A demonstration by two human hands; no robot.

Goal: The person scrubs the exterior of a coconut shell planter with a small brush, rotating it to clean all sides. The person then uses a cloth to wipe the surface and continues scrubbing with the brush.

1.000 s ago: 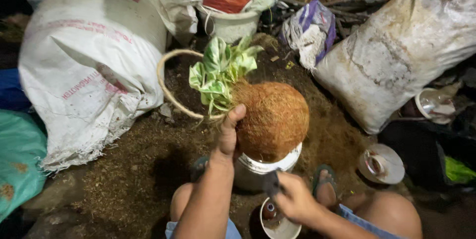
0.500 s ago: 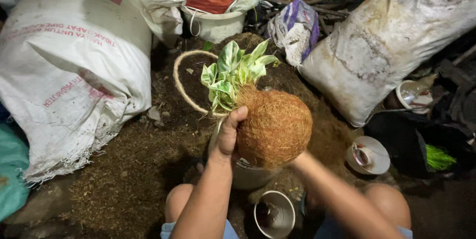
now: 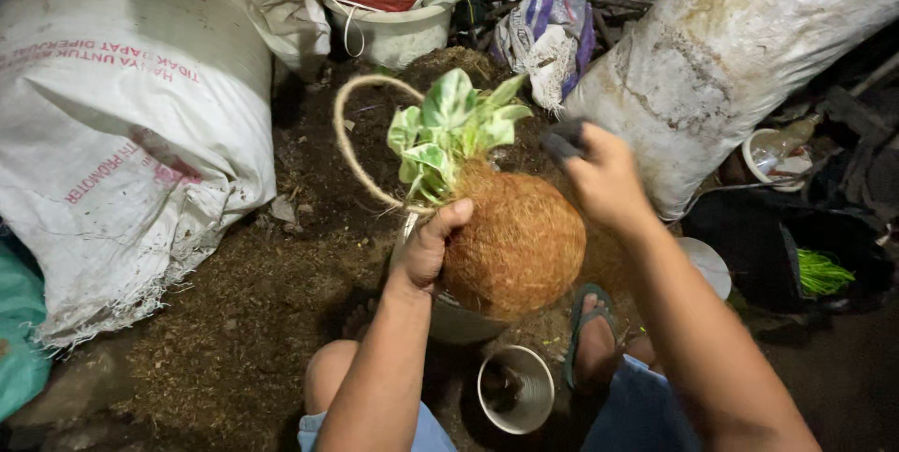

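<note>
My left hand [image 3: 429, 248] grips a round ball of brown coconut fibre [image 3: 517, 244] from its left side, holding it up over a grey pot [image 3: 459, 319]. A small plant with green and cream leaves [image 3: 448, 128] sticks out of the ball's top. A loop of thick twine [image 3: 352, 145] curves out from the ball to the left. My right hand [image 3: 604, 176] is raised just right of the leaves, closed around a small dark object [image 3: 562, 141] that is too blurred to name.
Loose brown soil [image 3: 243, 311] covers the ground. A large white sack [image 3: 122, 124] lies at left, another dirty white sack [image 3: 740, 49] at right. A white bucket [image 3: 398, 35] stands behind. An open tin can [image 3: 515, 388] sits between my knees. A sandalled foot [image 3: 590, 340] is beside it.
My right hand has risen from low beside the tin can to the upper right of the ball, carrying the small dark object. The ball stays held in my left hand.
</note>
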